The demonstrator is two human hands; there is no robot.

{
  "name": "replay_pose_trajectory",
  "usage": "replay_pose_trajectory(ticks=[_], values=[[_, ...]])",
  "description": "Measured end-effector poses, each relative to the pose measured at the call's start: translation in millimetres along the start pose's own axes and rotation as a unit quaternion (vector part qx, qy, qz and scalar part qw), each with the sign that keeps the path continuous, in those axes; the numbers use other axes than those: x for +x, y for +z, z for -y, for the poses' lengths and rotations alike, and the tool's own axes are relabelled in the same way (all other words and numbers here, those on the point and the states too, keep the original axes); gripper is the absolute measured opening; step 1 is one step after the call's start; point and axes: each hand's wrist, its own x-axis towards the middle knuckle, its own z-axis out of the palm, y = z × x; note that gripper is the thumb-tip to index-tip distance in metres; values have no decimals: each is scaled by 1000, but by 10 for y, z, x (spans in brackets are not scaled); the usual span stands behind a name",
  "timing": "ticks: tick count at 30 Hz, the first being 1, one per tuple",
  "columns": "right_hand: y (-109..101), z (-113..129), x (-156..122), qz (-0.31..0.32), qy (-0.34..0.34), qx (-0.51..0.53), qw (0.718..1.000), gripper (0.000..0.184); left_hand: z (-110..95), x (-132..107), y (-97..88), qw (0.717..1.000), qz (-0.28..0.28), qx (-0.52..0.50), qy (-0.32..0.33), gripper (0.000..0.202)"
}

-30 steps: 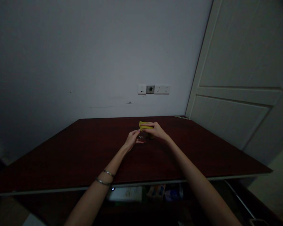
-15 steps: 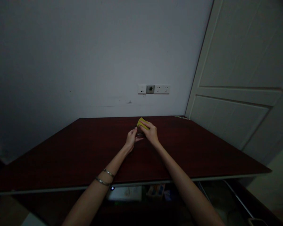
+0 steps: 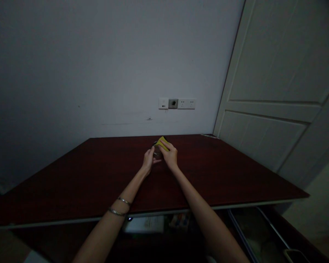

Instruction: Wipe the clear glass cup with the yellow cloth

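Note:
My left hand point(image 3: 148, 160) holds a small see-through vessel point(image 3: 157, 152), which looks like a glass cup, just above the table's far half. Its thumb is on the near side and some fingers reach beneath. A yellow sponge point(image 3: 162, 143) is pinched in my right hand point(image 3: 170, 157) and pressed against the vessel's upper rim. The sponge and fingers cover much of the vessel, so its full shape is hidden.
Both hands are over a dark red wooden table point(image 3: 98, 175). Behind it rises a pale wall with sockets point(image 3: 177, 103); a white door point(image 3: 265, 117) stands at the right. Below the front edge lie a white box point(image 3: 144, 224) and other items in shadow.
Both hands, with the vessel and sponge, appear slightly further left, partly because the view has shifted. The right hand has moved closer over the vessel's rim, and more of the vessel shows.

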Motion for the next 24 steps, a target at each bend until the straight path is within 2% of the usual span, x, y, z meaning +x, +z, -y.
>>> replay_pose_trajectory(ticks=[3,5,8,10,12,14,17,21,24], values=[[-55,-32,51,3,42,30,999,36,-39,14,-28,994,-13,99,43,35],[-72,-24,82,-2,75,56,996,40,-54,20,-47,989,-4,127,78,37],[-82,8,118,-23,137,117,983,47,-61,15,-66,988,42,85,118,38],[-87,25,129,-43,170,166,970,53,-62,-1,-64,988,84,37,121,37],[-92,37,127,-66,191,208,957,56,-64,-25,-45,989,107,-17,95,38],[-88,48,112,-83,205,233,947,56,-73,-51,-9,989,106,-80,59,37],[-57,69,77,-78,213,237,945,56,-97,-84,64,980,109,-165,8,34],[-4,109,30,-47,174,184,966,51,-125,-99,135,961,132,-238,-46,50],[0,150,-10,0,89,99,991,41,-135,-97,147,946,100,-296,-87,52]])
